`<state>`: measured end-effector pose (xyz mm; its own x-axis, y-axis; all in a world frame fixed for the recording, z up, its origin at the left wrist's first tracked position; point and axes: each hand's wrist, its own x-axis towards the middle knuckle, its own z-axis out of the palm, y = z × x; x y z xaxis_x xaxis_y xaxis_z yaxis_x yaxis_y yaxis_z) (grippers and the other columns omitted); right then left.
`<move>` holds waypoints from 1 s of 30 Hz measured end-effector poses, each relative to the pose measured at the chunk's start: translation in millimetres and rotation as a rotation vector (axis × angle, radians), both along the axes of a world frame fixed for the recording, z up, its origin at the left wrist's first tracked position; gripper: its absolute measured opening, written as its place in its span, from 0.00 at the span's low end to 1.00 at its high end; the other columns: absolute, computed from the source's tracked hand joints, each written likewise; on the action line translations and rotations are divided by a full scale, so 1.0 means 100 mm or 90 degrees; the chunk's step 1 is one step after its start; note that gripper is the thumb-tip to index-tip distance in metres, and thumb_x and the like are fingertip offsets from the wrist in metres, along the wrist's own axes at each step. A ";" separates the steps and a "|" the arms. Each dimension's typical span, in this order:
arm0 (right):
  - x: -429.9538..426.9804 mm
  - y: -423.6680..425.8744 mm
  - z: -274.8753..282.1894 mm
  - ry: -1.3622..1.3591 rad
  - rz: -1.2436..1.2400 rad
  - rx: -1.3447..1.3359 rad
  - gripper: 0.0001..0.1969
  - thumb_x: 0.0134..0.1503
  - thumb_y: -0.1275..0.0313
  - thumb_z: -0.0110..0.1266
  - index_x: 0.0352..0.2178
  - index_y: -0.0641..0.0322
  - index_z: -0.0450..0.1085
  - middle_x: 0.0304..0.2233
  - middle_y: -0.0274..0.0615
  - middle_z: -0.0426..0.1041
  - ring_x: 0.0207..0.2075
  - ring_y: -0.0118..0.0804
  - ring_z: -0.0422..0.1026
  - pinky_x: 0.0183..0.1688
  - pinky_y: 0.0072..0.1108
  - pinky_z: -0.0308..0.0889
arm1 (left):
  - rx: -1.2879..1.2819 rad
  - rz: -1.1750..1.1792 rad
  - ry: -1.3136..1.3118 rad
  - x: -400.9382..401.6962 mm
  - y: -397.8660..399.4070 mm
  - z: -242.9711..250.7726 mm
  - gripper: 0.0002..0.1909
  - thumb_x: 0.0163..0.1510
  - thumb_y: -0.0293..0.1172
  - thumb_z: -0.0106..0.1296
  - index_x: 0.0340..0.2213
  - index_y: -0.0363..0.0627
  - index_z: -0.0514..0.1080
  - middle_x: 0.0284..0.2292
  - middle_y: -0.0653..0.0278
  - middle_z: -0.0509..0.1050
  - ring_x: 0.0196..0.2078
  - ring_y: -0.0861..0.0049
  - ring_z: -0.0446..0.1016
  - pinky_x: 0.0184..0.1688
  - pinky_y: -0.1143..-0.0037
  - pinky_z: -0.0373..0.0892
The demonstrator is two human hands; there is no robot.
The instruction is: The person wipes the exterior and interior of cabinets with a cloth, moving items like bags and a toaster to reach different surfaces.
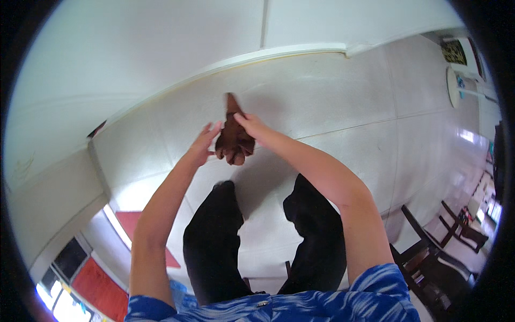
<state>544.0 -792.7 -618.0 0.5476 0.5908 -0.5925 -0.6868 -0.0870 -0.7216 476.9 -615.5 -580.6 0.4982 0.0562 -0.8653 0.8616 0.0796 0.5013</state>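
Note:
My right hand (255, 126) grips the side of a dark brown object (233, 139) in front of me, above the floor. It looks like a bunched cloth or a glove, with a narrow pointed end away from me and rounded folds toward me. Its exact kind cannot be made out. My left hand (204, 141) is beside the object's left edge, fingers spread and curved toward it. Whether those fingertips touch it is unclear.
Pale floor tiles (346, 92) lie below, with a white wall (161, 48) ahead. Dark wooden chairs (426, 253) stand at the lower right. A red mat (128, 224) lies at the left, and a round white stand base (452, 86) is at the far right.

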 end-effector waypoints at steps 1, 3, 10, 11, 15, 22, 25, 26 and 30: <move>-0.12 0.00 0.18 0.188 0.003 0.058 0.25 0.58 0.51 0.41 0.40 0.66 0.67 0.35 0.40 0.72 0.38 0.32 0.70 0.43 0.28 0.64 | -0.133 0.028 -0.017 -0.13 0.06 0.01 0.33 0.54 0.59 0.39 0.52 0.49 0.57 0.49 0.54 0.62 0.50 0.63 0.62 0.45 0.61 0.63; -0.27 -0.05 0.49 0.298 0.015 0.043 0.28 0.57 0.46 0.37 0.44 0.60 0.64 0.38 0.38 0.71 0.39 0.36 0.70 0.43 0.29 0.65 | -0.692 -0.054 0.007 -0.30 0.15 -0.05 0.28 0.58 0.57 0.30 0.47 0.48 0.62 0.40 0.56 0.70 0.41 0.64 0.69 0.36 0.62 0.68; -0.78 -0.20 1.35 0.388 -0.073 -0.031 0.23 0.57 0.55 0.44 0.41 0.66 0.66 0.40 0.42 0.70 0.43 0.38 0.69 0.48 0.30 0.62 | 0.088 0.091 -0.003 -0.84 -0.44 0.81 0.20 0.56 0.46 0.43 0.38 0.41 0.71 0.29 0.57 0.74 0.29 0.68 0.74 0.33 0.67 0.69; -0.81 -0.25 1.43 0.365 -0.047 -0.069 0.20 0.57 0.58 0.47 0.40 0.67 0.66 0.40 0.41 0.71 0.43 0.37 0.68 0.48 0.30 0.62 | 0.254 -0.020 -0.056 -0.89 -0.45 0.99 0.19 0.56 0.45 0.45 0.35 0.39 0.73 0.26 0.56 0.74 0.29 0.70 0.74 0.33 0.68 0.68; -0.91 -0.50 1.27 0.140 0.085 -0.062 0.17 0.55 0.63 0.49 0.41 0.65 0.67 0.38 0.40 0.72 0.44 0.35 0.67 0.47 0.32 0.62 | 0.444 -0.153 -0.286 -1.03 -0.41 1.48 0.16 0.51 0.43 0.49 0.26 0.40 0.73 0.26 0.48 0.72 0.30 0.53 0.71 0.33 0.65 0.67; -1.00 -0.52 1.73 0.185 -0.091 -0.220 0.22 0.56 0.62 0.47 0.50 0.60 0.61 0.52 0.43 0.60 0.49 0.44 0.62 0.50 0.35 0.59 | 0.572 -0.100 -0.410 -1.07 -0.41 2.53 0.12 0.51 0.36 0.48 0.23 0.38 0.66 0.23 0.51 0.68 0.29 0.53 0.68 0.29 0.63 0.64; -1.14 -0.39 1.86 0.240 -0.081 -0.208 0.23 0.57 0.62 0.45 0.53 0.56 0.58 0.56 0.43 0.55 0.54 0.47 0.57 0.54 0.39 0.54 | 0.558 -0.060 -0.416 -1.17 -0.35 2.82 0.08 0.51 0.32 0.45 0.25 0.39 0.64 0.23 0.52 0.68 0.30 0.53 0.68 0.30 0.63 0.64; -1.23 -0.31 1.94 0.223 -0.032 -0.185 0.23 0.57 0.62 0.45 0.53 0.56 0.58 0.56 0.42 0.55 0.54 0.46 0.57 0.54 0.39 0.53 | 0.552 -0.050 -0.387 -1.22 -0.34 2.89 0.08 0.51 0.32 0.45 0.24 0.40 0.64 0.23 0.52 0.68 0.29 0.54 0.68 0.29 0.62 0.64; -1.52 0.08 2.05 0.407 0.021 0.070 0.23 0.57 0.61 0.43 0.52 0.58 0.57 0.53 0.42 0.60 0.55 0.41 0.58 0.56 0.34 0.54 | 0.569 -0.093 -0.359 -1.33 -0.41 3.12 0.07 0.50 0.32 0.45 0.25 0.42 0.64 0.23 0.53 0.71 0.26 0.55 0.71 0.28 0.62 0.66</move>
<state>392.3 -784.7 -413.1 0.0876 0.6764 -0.7313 -0.9821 -0.0640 -0.1769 343.9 -656.3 -268.5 0.8672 0.4636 -0.1817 0.4582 -0.6001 0.6557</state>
